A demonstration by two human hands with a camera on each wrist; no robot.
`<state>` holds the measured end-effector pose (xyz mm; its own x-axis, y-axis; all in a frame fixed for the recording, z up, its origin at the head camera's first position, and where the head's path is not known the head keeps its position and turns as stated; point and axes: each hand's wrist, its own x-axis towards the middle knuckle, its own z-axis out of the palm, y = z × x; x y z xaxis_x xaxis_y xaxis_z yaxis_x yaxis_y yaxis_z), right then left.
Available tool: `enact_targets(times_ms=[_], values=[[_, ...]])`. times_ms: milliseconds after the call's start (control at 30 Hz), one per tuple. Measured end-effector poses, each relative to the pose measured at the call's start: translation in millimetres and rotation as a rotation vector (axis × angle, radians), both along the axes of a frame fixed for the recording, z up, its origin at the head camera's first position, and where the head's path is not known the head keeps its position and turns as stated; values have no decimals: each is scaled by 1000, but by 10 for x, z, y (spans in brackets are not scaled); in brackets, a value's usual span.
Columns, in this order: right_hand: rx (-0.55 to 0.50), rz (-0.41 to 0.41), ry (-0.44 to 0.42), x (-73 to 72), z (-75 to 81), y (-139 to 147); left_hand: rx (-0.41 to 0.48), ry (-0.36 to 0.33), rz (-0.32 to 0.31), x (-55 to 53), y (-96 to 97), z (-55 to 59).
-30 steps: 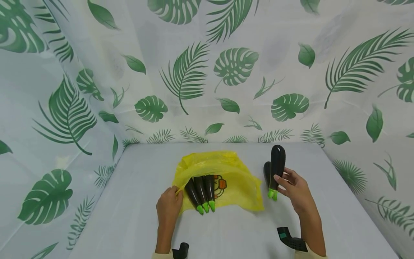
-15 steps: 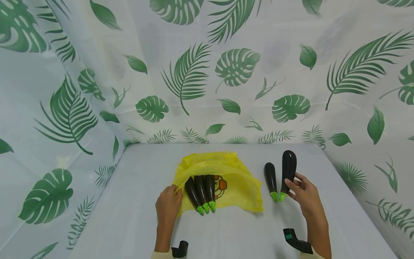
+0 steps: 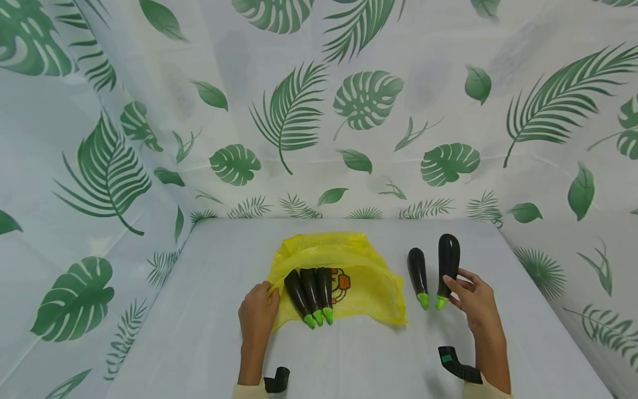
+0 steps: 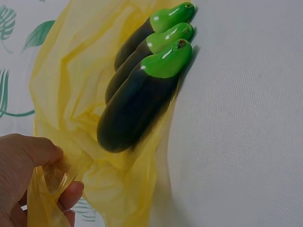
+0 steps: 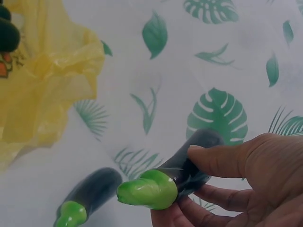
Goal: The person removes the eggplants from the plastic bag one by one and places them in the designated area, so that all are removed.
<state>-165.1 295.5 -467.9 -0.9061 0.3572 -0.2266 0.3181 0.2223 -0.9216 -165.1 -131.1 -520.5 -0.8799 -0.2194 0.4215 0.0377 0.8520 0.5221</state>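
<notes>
While the left hand (image 3: 258, 310) pinches the yellow bag (image 3: 369, 302) with three eggplants (image 3: 311, 293) at its mouth, a loose eggplant (image 3: 417, 271) lies on the desk (image 3: 359, 354) between it and the held eggplant (image 3: 449, 256). The right hand (image 3: 476, 302) keeps a snug grip on the latter, its long axis front-to-back, green end toward the person.

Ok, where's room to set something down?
White tabletop is bare left of the left hand and on the near side of the yellow plastic bag. Crowded: the bag's mouth, with three glossy black eggplants; to its right, a fourth and a held fifth.
</notes>
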Motion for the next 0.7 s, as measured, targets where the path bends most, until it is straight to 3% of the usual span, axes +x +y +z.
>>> enact_targets(times_ms=[267, 367, 600, 700], values=[[71, 12, -58, -84, -66, 30, 7, 5, 0, -14, 7, -23], [74, 12, -66, -157, -157, 75, 7, 3, 5, -14, 12, -23], [72, -69, -130, -332, -363, 128, 10, -4, -2, 6, 16, -45], [88, -45, -159, -383, -421, 151, 8, 2, -6, 1, 25, -47]])
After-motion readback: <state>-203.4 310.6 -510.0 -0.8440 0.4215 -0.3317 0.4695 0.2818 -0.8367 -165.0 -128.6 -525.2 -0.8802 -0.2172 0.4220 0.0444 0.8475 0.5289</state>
